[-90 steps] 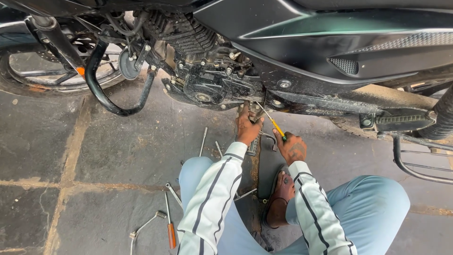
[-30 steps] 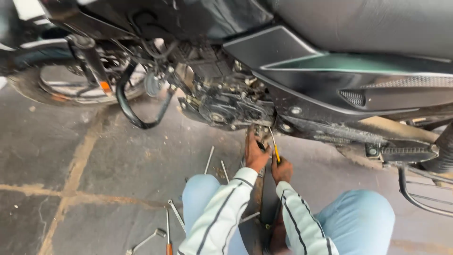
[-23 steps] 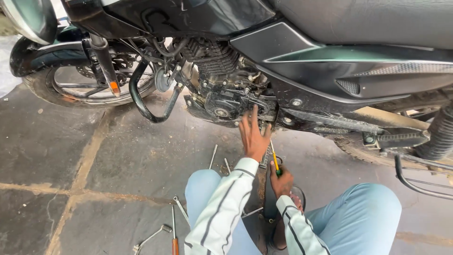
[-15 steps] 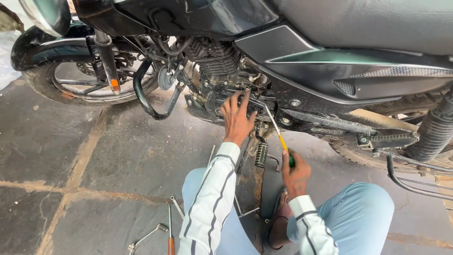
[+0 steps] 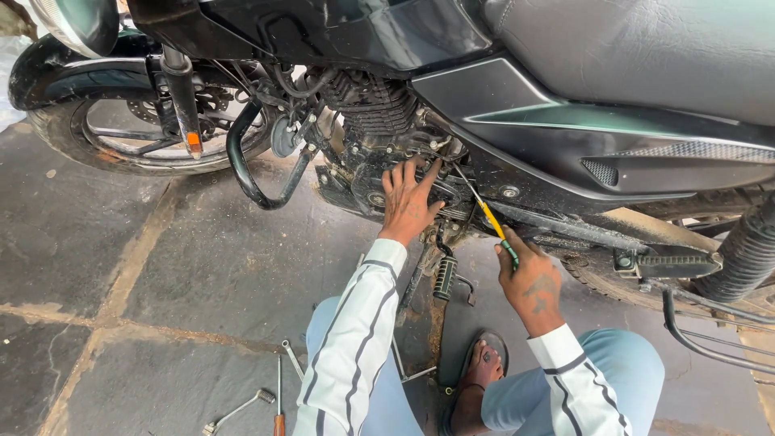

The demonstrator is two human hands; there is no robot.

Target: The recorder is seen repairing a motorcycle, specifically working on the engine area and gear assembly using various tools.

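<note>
From the head camera, looking down, the person sits on the stone floor (image 5: 121, 242) beside a motorcycle (image 5: 565, 105). The right hand (image 5: 533, 278) is clamped around the green grip of a screwdriver (image 5: 487, 216) with a yellow collar. Its long axis runs on a slant, handle at about 5 o'clock and thin metal tip at about 11 o'clock, the tip reaching in at the engine (image 5: 379, 137) just right of the left hand.

The left hand (image 5: 408, 198) lies spread flat against the engine casing, fingers apart and pointing to 12 o'clock, clamped on nothing. The two hands are apart, the screwdriver shaft between them.

There is one screwdriver in hand, one front wheel (image 5: 137, 137) at 10 o'clock, and one rubber footrest (image 5: 670, 262) at 3 o'clock. At least three loose tools (image 5: 278, 387) lie on the floor at 7 o'clock; their kinds are hard to tell. One sandalled foot (image 5: 482, 373) shows at 6 o'clock.

Half a second earlier the left hand sat lower against the casing; it now reaches higher. The screwdriver keeps much the same slant, and the right hand grips it as before.
</note>
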